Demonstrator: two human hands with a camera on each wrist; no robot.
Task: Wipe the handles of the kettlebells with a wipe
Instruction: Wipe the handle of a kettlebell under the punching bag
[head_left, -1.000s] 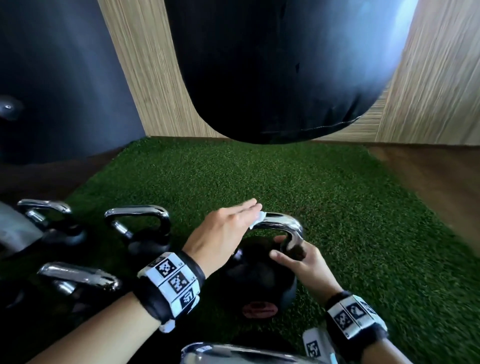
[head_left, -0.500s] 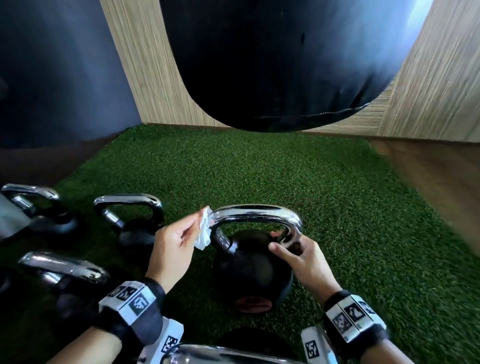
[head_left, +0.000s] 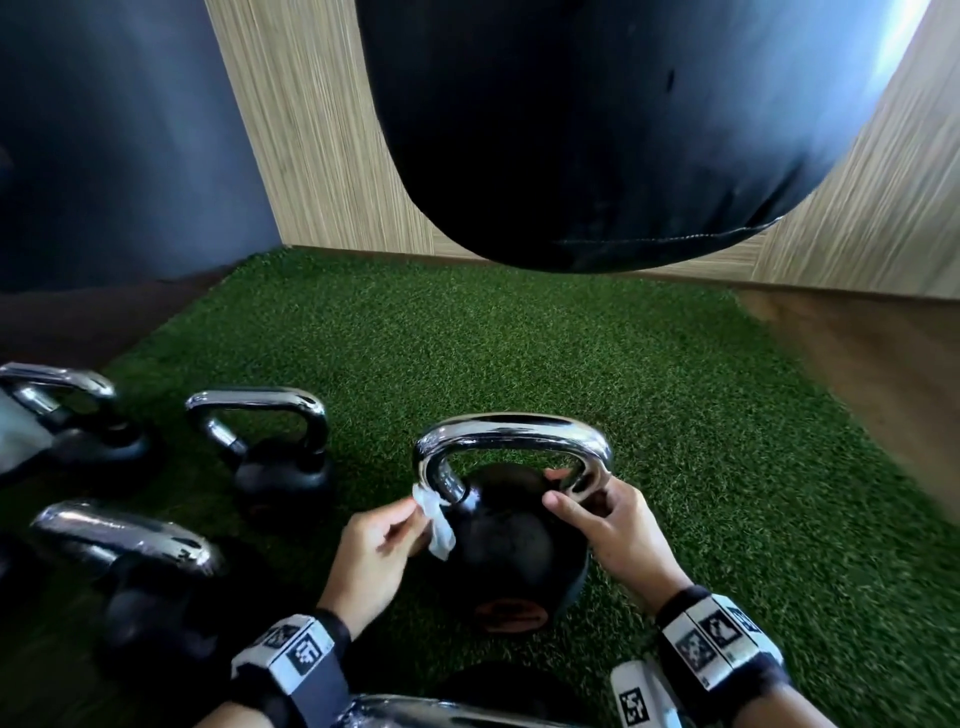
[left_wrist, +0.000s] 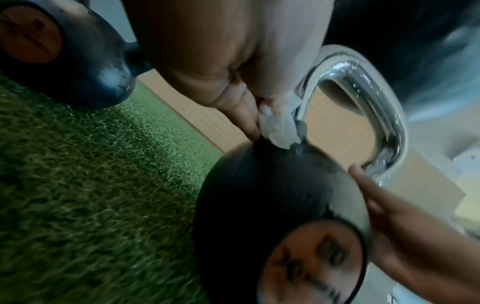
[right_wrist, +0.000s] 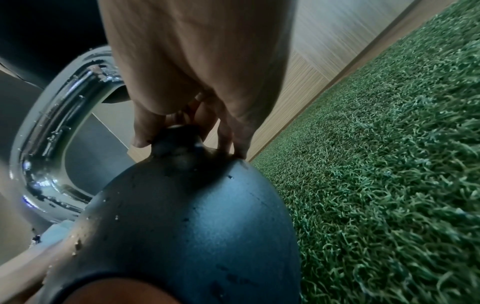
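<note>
A black kettlebell (head_left: 506, 551) with a chrome handle (head_left: 511, 427) stands on green turf in front of me. My left hand (head_left: 384, 540) pinches a crumpled white wipe (head_left: 435, 519) against the foot of the handle's left leg; the left wrist view shows the wipe (left_wrist: 278, 127) pressed where the handle (left_wrist: 374, 98) joins the ball. My right hand (head_left: 608, 525) grips the base of the handle's right leg, thumb in front and fingers behind. In the right wrist view its fingers (right_wrist: 228, 135) wrap the black neck above the ball (right_wrist: 187, 222).
Three more chrome-handled kettlebells stand to the left (head_left: 280, 457), (head_left: 67, 421), (head_left: 140, 566), and another handle (head_left: 441, 714) shows at the bottom edge. A black punching bag (head_left: 597, 130) hangs ahead over the turf (head_left: 519, 353). Wood-panel walls (head_left: 322, 145) close the corner.
My left hand slid with the wipe from the top of the handle, over its left bend, down to the foot of the left leg. The right hand kept its grip.
</note>
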